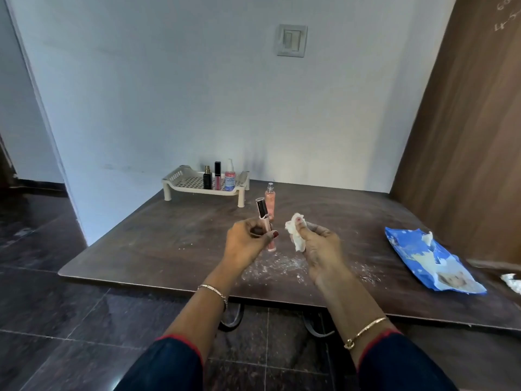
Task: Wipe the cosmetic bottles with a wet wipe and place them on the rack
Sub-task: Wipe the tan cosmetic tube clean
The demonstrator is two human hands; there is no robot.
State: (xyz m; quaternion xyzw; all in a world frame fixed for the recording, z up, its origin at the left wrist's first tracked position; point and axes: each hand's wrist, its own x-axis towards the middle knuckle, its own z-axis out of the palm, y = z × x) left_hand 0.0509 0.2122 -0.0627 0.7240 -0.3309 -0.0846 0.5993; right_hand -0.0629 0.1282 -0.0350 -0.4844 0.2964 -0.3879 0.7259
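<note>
My left hand [244, 241] grips a slim pink tube with a black cap [262, 214], held upright over the middle of the dark table [169, 238]. Just to its right, my right hand [318, 245] pinches a crumpled white wet wipe [294, 232]; wipe and tube are apart. Behind the tube a peach spray bottle [270, 200] stands on the table. The cream perforated rack [183, 180] sits at the back by the wall. On it stand a black perfume bottle [207, 178], a pink lip-gloss tube [217, 173] and a pink pump bottle [230, 177].
A blue wet-wipe pack [428, 262] lies at the table's right, a wipe poking from its opening. Another crumpled wipe [511, 282] lies at the far right edge. White crumbs dust the table under my hands. A brown wooden panel [465, 122] stands at the right.
</note>
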